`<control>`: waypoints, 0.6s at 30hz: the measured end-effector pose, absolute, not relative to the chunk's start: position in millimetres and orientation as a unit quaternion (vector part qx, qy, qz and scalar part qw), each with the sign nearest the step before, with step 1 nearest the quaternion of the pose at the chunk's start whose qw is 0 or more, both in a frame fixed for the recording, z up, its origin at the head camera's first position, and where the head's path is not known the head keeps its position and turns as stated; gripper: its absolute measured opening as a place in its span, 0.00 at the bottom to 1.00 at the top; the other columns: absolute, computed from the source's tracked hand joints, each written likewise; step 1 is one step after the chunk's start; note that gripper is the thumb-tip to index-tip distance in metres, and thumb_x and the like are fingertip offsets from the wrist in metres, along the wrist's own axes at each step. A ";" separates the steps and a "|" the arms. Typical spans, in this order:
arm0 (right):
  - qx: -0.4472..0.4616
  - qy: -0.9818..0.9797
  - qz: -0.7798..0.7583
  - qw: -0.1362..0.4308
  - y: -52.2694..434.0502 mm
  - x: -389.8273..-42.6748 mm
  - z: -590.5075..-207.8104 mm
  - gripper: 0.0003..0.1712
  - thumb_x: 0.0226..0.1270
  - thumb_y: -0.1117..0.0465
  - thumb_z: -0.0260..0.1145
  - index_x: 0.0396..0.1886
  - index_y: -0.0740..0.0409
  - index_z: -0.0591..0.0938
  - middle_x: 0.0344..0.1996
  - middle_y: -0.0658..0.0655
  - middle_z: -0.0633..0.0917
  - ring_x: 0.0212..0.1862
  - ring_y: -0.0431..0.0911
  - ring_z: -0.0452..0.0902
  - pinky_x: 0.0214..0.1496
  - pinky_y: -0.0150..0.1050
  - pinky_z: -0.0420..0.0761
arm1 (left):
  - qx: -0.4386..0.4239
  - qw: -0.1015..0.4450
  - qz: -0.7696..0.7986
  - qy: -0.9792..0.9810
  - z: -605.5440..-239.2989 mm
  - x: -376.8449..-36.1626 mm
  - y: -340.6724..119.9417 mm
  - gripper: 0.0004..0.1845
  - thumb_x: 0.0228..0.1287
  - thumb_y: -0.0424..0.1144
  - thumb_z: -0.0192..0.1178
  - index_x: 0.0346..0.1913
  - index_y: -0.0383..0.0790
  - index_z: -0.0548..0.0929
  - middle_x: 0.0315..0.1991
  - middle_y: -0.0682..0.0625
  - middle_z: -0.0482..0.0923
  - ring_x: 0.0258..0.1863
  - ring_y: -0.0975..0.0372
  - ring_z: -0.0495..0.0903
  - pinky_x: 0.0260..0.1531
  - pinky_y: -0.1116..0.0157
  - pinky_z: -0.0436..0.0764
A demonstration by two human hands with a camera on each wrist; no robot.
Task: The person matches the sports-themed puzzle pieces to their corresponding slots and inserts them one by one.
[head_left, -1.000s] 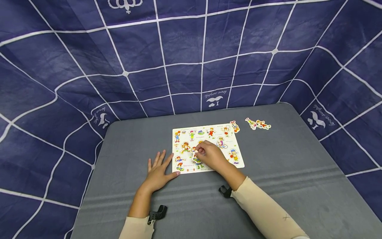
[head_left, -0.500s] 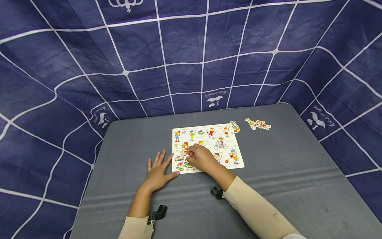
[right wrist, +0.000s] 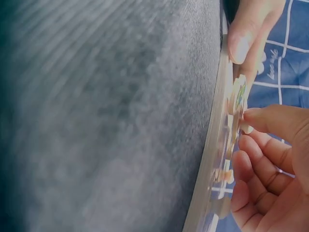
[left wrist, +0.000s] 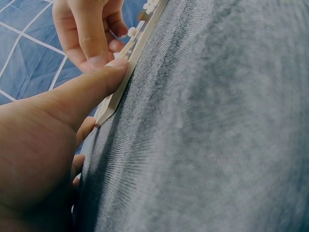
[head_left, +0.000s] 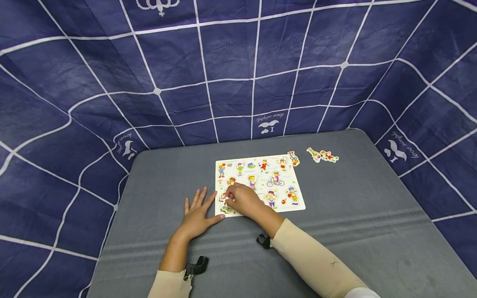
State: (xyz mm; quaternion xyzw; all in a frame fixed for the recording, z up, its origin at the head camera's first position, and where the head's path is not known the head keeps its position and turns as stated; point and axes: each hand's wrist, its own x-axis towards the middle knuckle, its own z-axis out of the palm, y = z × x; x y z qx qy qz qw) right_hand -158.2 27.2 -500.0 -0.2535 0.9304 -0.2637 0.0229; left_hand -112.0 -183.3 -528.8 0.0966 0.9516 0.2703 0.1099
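Your flat left hand [head_left: 196,215] steadies the white picture puzzle board [head_left: 287,182] while your right hand [head_left: 242,200] pinches a small cartoon piece [right wrist: 237,99]; tilt it, and it may jam.

My left hand [head_left: 196,216] lies flat, palm down, fingers straight and a little spread, the thumb stretched out to the right. Its forearm runs back toward me, bare from the wrist to a cream sleeve. My right hand [head_left: 241,199] sits just beside the left thumb, knuckles up, fingers curled inward with the thumb tip meeting the fingertips [right wrist: 256,117] in a pinch. That forearm angles in from the lower right, sleeved down to the wrist.
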 end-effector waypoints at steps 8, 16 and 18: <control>-0.254 0.933 -0.252 0.034 21.3 -161.4 -500.8 0.05 0.63 0.57 0.74 0.34 0.52 0.85 0.27 0.45 0.80 0.29 0.36 0.71 0.33 0.30 0.72 | 0.098 0.112 0.268 0.952 -528.3 -112.3 -182.8 0.50 0.60 0.69 0.63 0.81 0.60 0.56 0.84 0.46 0.40 0.83 0.46 0.34 0.75 0.36 0.26; -0.257 0.934 -0.242 0.049 14.9 -161.5 -503.1 0.05 0.63 0.56 0.73 0.35 0.51 0.85 0.27 0.45 0.81 0.30 0.37 0.72 0.33 0.31 0.73 | 0.098 0.110 0.271 0.951 -527.9 -111.2 -182.8 0.49 0.60 0.69 0.64 0.81 0.59 0.57 0.84 0.45 0.40 0.83 0.46 0.35 0.75 0.36 0.26; -0.256 0.935 -0.239 0.051 14.3 -161.3 -503.4 0.06 0.63 0.56 0.73 0.35 0.51 0.85 0.27 0.45 0.81 0.30 0.37 0.72 0.33 0.31 0.73 | 0.099 0.106 0.272 0.951 -527.9 -110.9 -182.8 0.49 0.60 0.68 0.64 0.81 0.59 0.57 0.84 0.45 0.41 0.83 0.46 0.35 0.75 0.36 0.27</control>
